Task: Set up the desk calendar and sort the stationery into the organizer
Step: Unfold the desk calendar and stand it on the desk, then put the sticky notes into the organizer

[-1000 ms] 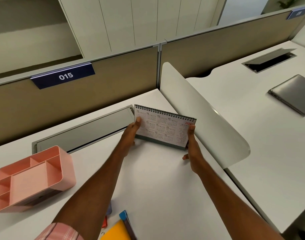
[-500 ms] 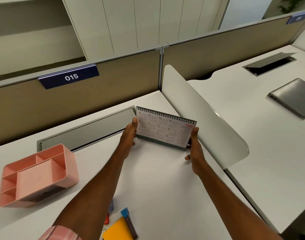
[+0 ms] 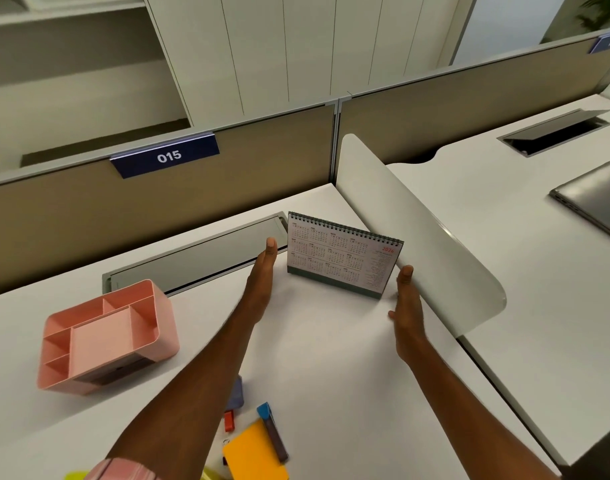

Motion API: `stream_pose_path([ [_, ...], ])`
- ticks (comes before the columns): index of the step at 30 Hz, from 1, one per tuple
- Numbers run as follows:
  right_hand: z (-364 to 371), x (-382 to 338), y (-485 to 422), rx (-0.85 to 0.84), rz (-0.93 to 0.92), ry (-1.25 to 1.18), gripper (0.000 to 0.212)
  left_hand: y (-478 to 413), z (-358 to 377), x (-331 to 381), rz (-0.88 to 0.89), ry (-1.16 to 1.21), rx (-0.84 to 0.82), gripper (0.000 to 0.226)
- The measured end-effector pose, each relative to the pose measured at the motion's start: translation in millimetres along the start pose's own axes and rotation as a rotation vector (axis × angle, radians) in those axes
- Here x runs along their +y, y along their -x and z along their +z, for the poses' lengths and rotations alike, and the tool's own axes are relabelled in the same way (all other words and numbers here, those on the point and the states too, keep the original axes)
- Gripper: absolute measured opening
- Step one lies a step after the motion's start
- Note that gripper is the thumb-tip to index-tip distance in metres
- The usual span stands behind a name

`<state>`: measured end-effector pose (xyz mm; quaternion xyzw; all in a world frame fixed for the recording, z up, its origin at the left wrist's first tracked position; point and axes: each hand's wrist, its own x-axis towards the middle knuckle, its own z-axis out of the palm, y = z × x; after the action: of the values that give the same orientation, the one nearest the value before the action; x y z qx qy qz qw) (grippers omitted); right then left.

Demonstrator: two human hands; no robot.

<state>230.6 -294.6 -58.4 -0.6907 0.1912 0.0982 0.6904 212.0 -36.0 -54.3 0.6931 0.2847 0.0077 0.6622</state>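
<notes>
**Calendar stood between two flat hands**

The desk calendar (image 3: 343,258) stood upright on the white desk (image 3: 331,358), its spiral binding on top and a year page marked 2026 in red facing the camera. It sat near the back of the desk, just in front of a closed grey cable hatch (image 3: 199,261) and beside the white curved divider (image 3: 417,230).

The pink organizer (image 3: 106,336) rested well to the left, its 5 compartments open upward with their pink floors in view. Loose stationery lay near the front edge: an orange sticky pad (image 3: 253,452), a blue-capped dark stick (image 3: 272,431) touching it, a small red piece (image 3: 229,420) and a bluish item (image 3: 236,396) partly hidden under the left forearm.

The left hand (image 3: 262,282) was held edge-on with straight fingers just left of the calendar, a narrow gap between them. The right hand (image 3: 405,306) was likewise flat and straight-fingered, just beside the calendar's lower right corner; whether it touched could not be told. Neither hand held anything.

A blue sign (image 3: 166,155) reading 015 hung on the partition behind.
</notes>
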Motion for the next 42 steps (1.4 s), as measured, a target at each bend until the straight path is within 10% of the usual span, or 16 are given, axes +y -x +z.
stream_pose_path([
  [8,-9.8,31.2,22.7,0.190,-0.016,0.124,0.089,40.4,-28.1,-12.3,0.046,-0.057,0.112,0.060],
  [28,77.7,73.3,166.9,-0.409,-0.081,0.267,0.047,217.9,-102.4,-103.6,-0.093,-0.293,0.189,0.019],
  [42,89.5,100.4,193.6,-0.502,-0.115,0.372,0.039,240.6,-87.0,-142.2,-0.202,-0.510,0.285,0.025],
])
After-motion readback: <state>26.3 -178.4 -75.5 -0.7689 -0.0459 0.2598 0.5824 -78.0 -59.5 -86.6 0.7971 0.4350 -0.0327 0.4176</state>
